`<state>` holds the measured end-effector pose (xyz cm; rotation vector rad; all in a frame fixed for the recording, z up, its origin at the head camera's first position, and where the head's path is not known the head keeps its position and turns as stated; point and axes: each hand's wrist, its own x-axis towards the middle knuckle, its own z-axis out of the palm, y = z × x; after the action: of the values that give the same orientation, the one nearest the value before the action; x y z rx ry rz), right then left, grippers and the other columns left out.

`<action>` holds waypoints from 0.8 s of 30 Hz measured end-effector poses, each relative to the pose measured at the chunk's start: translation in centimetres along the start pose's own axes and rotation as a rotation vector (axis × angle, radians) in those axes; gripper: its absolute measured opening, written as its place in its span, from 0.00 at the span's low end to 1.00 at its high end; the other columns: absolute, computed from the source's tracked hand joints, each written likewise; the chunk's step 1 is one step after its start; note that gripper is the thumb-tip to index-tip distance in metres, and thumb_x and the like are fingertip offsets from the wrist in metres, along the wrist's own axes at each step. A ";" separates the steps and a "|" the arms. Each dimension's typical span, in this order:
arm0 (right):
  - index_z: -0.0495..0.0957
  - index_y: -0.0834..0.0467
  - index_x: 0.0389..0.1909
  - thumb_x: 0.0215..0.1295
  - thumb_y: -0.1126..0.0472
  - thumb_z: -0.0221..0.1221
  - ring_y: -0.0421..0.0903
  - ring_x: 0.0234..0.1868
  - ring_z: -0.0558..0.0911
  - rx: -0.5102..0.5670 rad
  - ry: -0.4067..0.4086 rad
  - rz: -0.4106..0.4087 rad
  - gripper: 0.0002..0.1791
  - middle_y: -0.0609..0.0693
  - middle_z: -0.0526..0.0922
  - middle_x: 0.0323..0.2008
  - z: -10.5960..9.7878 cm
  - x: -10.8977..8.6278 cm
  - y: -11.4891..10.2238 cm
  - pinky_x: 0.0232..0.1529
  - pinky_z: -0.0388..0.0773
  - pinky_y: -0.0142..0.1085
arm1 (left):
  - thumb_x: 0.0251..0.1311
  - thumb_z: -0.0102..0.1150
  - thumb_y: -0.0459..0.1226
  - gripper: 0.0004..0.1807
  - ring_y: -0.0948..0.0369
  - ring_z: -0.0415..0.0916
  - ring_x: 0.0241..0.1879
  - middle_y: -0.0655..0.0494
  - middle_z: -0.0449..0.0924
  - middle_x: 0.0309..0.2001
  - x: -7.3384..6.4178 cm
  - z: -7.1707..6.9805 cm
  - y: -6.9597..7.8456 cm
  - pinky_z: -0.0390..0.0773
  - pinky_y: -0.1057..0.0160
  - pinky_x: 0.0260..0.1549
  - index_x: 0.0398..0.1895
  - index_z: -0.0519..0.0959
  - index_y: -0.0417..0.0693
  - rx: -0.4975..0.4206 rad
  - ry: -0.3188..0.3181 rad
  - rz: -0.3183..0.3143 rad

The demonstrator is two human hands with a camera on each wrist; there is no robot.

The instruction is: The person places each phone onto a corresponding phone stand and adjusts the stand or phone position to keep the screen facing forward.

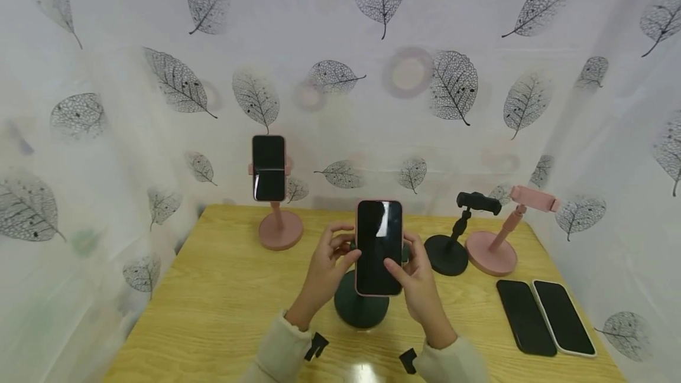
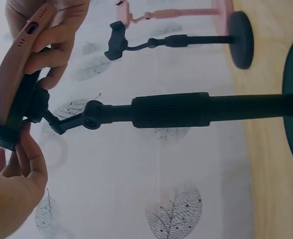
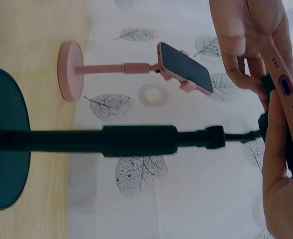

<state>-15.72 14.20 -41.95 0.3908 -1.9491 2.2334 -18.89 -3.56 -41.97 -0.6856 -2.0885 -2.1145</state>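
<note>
A smartphone in a pink case (image 1: 379, 247) stands upright, screen towards me, at the clamp of a dark green phone stand (image 1: 362, 306). My left hand (image 1: 327, 268) holds the clamp's left end, thumb at the phone's edge and fingers curled behind. On the other side my right hand (image 1: 420, 285) grips the phone, its thumb on the screen and fingers round the back. In the left wrist view, the clamp's dark end (image 2: 4, 135) overlaps the case's edge beside my left fingers. The stand's ribbed collar (image 3: 140, 141) and jointed neck show below the clamp.
A pink stand (image 1: 280, 230) at the back left bears another phone (image 1: 269, 167). At the right are a black stand (image 1: 447, 255) and a second pink stand (image 1: 490, 253). A black phone (image 1: 527, 317) and a white-edged phone (image 1: 565, 318) lie before them. Leaf-patterned curtain (image 1: 340, 117) surrounds the table.
</note>
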 end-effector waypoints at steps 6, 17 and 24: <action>0.62 0.53 0.58 0.64 0.74 0.53 0.35 0.49 0.77 -0.016 0.051 -0.072 0.25 0.41 0.71 0.51 0.7 -0.2 0.5 0.39 0.83 0.33 | 0.63 0.56 0.34 0.24 0.69 0.72 0.46 0.31 0.74 0.52 0.2 -0.3 -0.8 0.75 0.74 0.43 0.58 0.61 0.36 -0.093 -0.026 0.009; 0.62 0.44 0.57 0.65 0.73 0.51 0.34 0.48 0.79 0.063 -0.035 -0.041 0.26 0.37 0.74 0.51 0.3 0.0 0.9 0.43 0.81 0.31 | 0.65 0.46 0.27 0.21 0.63 0.70 0.55 0.40 0.72 0.56 -1.1 1.2 -4.9 0.73 0.64 0.54 0.62 0.65 0.36 0.027 -0.043 -0.017; 0.60 0.60 0.64 0.67 0.71 0.51 0.32 0.46 0.79 -0.254 -0.013 -0.073 0.25 0.51 0.74 0.53 -0.6 -0.5 0.8 0.42 0.81 0.30 | 0.58 0.52 0.21 0.20 0.59 0.77 0.44 0.41 0.79 0.46 -1.3 2.8 -5.9 0.79 0.68 0.41 0.55 0.71 0.36 0.204 -0.020 -0.044</action>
<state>-15.57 14.74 -42.94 0.4343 -2.1520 1.9126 -19.22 -0.83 -48.01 -0.6429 -2.3080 -1.8859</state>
